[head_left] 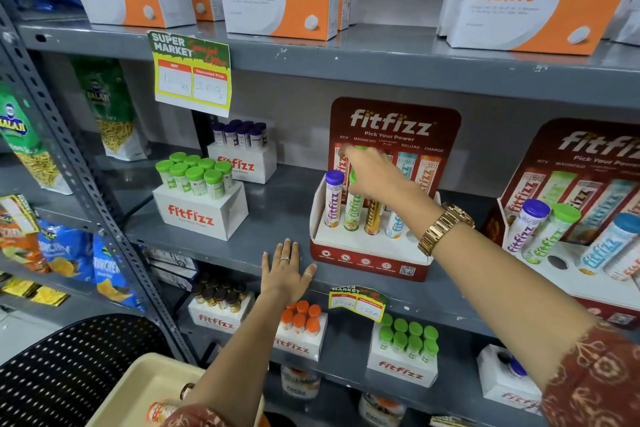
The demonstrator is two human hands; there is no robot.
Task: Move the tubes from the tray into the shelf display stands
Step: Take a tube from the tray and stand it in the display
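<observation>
The red display stand [372, 263] sits near the front edge of the grey shelf [277, 218], with bare shelf open to its left as far as the white box of green-capped tubes [199, 198]. The left hand [285, 274] lies flat and released on the shelf edge, while the right hand [372, 173] has its grip closed around the top of a green-capped tube [353, 215]. That tube stands upright in the stand's second hole, between a purple-capped tube [333, 199] and a gold tube [373, 218]; the cream tray [138, 388] sits low at the left.

Grey shelf [277, 215], maroon display stand [367, 265], purple-capped tube [333, 199], cream tray [138, 388], rust patterned sleeve [599, 378]
</observation>
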